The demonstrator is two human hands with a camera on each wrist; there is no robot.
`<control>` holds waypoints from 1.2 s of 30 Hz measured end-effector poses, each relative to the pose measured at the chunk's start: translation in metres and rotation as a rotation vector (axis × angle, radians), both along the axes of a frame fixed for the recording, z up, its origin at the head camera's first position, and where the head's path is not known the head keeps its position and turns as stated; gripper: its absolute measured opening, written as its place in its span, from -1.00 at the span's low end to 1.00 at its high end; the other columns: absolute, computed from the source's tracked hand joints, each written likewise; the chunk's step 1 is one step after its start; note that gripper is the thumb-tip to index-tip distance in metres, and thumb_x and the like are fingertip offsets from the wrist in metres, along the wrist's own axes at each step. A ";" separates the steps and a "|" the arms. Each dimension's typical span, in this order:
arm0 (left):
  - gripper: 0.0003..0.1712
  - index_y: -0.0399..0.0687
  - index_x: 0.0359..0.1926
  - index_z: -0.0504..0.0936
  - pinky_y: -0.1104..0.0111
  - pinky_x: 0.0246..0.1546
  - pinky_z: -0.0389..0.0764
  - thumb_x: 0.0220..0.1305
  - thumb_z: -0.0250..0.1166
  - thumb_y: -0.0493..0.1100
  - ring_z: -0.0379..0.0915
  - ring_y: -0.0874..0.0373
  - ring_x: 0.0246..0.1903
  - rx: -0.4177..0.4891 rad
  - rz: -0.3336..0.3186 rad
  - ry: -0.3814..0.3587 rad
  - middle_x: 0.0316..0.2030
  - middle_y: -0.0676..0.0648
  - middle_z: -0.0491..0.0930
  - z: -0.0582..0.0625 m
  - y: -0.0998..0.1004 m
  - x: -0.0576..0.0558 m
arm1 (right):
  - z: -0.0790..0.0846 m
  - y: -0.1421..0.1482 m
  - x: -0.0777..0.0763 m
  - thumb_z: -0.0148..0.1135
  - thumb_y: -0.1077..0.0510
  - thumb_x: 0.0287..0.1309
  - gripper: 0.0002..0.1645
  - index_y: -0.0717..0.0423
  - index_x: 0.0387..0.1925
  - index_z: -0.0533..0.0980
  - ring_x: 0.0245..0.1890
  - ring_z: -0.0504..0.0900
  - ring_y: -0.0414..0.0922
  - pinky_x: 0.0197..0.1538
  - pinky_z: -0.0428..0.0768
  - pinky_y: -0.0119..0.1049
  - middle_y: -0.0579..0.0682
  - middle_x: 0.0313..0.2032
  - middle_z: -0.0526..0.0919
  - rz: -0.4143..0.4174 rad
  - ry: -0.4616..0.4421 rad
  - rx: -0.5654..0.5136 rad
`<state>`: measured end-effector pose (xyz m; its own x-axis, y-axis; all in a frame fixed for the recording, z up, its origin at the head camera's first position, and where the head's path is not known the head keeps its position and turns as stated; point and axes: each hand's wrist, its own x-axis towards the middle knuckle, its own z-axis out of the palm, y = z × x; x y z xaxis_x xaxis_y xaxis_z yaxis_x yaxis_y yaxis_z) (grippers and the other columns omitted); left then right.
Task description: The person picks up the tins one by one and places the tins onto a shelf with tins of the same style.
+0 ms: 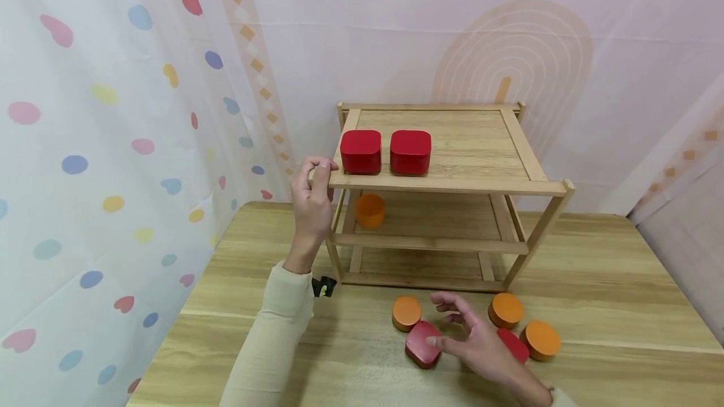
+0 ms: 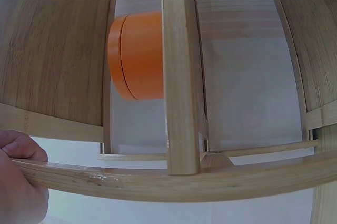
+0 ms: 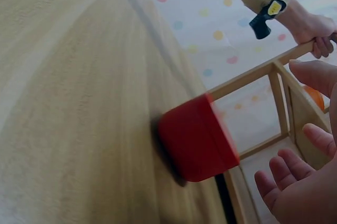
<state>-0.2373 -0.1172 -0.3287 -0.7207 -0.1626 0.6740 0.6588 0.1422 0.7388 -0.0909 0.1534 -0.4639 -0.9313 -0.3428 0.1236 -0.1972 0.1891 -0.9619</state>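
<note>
My left hand (image 1: pixel 314 200) grips the front left corner of a three-tier wooden shelf rack (image 1: pixel 441 186), its fingers curled over the top edge. In the left wrist view, part of that hand (image 2: pixel 21 176) wraps the wooden rail. My right hand (image 1: pixel 481 344) is held over the table with fingers spread, holding nothing. Its thumb overlaps a red rounded-square tin (image 1: pixel 421 347) in the head view; in the right wrist view a red tin (image 3: pixel 195 139) stands apart from the fingers. An orange round tin (image 1: pixel 406 313) sits just behind that red one.
Two red tins, left (image 1: pixel 361 152) and right (image 1: pixel 410 152), stand on the top tier. An orange tin (image 1: pixel 370 211) is on the middle tier. Right of my right hand are another red tin (image 1: pixel 513 345) and two orange tins (image 1: pixel 506 310). Patterned curtains (image 1: pixel 113 143) hang behind the table (image 1: pixel 611 306).
</note>
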 end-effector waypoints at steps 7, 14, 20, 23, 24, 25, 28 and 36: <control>-0.63 -0.31 -0.24 0.51 0.43 -0.69 0.18 0.52 -0.06 -0.09 0.13 0.15 -0.71 0.000 -0.001 -0.004 -0.70 0.01 0.25 -0.001 0.000 -0.001 | -0.004 -0.002 0.002 0.44 0.14 0.09 -0.17 0.20 0.33 0.26 0.09 0.47 0.12 0.10 0.50 -0.29 0.30 0.21 0.36 0.032 -0.166 0.023; -0.62 -0.31 -0.25 0.51 0.43 -0.69 0.19 0.51 -0.06 -0.08 0.13 0.15 -0.71 0.001 -0.010 0.002 -0.69 -0.06 0.24 -0.001 0.001 -0.001 | -0.011 -0.002 0.003 0.46 0.15 0.05 -0.13 0.21 0.34 0.25 0.12 0.45 0.09 0.13 0.46 -0.36 0.25 0.24 0.38 0.043 -0.195 0.022; -0.63 -0.34 -0.25 0.51 0.44 -0.68 0.19 0.51 -0.05 -0.10 0.15 0.18 -0.70 0.006 -0.010 0.016 -0.69 -0.03 0.26 0.000 0.001 -0.001 | -0.019 -0.004 0.003 0.47 0.14 0.05 -0.14 0.13 0.34 0.27 0.09 0.43 0.04 0.05 0.45 -0.40 0.18 0.26 0.38 0.068 -0.206 0.036; -0.63 -0.34 -0.24 0.51 0.44 -0.67 0.20 0.51 -0.04 -0.11 0.16 0.18 -0.70 0.006 -0.008 0.021 -0.68 -0.04 0.26 0.000 0.000 -0.001 | -0.023 -0.007 0.004 0.50 0.11 0.03 -0.12 0.08 0.34 0.27 0.07 0.42 0.00 0.02 0.44 -0.41 0.15 0.23 0.40 0.070 -0.210 0.046; -0.63 -0.35 -0.24 0.51 0.44 -0.67 0.20 0.51 -0.04 -0.11 0.16 0.17 -0.70 0.005 -0.009 0.022 -0.68 -0.06 0.26 0.000 0.000 0.000 | -0.024 -0.007 0.004 0.50 0.11 0.03 -0.11 0.07 0.35 0.27 0.07 0.41 0.00 0.01 0.43 -0.41 0.14 0.22 0.40 0.071 -0.214 0.043; -0.64 -0.34 -0.24 0.51 0.44 -0.67 0.20 0.52 -0.05 -0.11 0.16 0.17 -0.70 0.004 -0.009 0.021 -0.68 -0.07 0.26 0.000 0.001 0.000 | -0.026 -0.008 0.004 0.50 0.12 0.03 -0.11 0.08 0.35 0.26 0.06 0.41 0.00 0.00 0.43 -0.41 0.15 0.22 0.40 0.073 -0.215 0.040; -0.64 -0.33 -0.24 0.52 0.43 -0.67 0.21 0.52 -0.05 -0.12 0.16 0.16 -0.70 0.000 -0.007 0.021 -0.68 -0.11 0.26 0.000 0.001 0.000 | -0.028 -0.010 0.005 0.50 0.15 0.02 -0.09 0.09 0.35 0.23 0.11 0.38 0.01 0.02 0.42 -0.43 0.15 0.23 0.37 0.083 -0.239 0.015; -0.64 -0.32 -0.24 0.52 0.43 -0.68 0.21 0.51 -0.05 -0.12 0.16 0.15 -0.70 -0.001 -0.001 0.013 -0.68 -0.06 0.27 0.000 0.001 -0.001 | -0.033 -0.011 0.003 0.50 0.17 0.02 -0.09 0.12 0.33 0.19 0.16 0.34 0.05 0.05 0.41 -0.44 0.16 0.24 0.33 0.097 -0.275 0.011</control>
<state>-0.2378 -0.1162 -0.3290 -0.7118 -0.1612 0.6836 0.6686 0.1427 0.7298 -0.0875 0.1422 -0.4967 -0.8921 -0.4316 -0.1336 0.0535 0.1928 -0.9798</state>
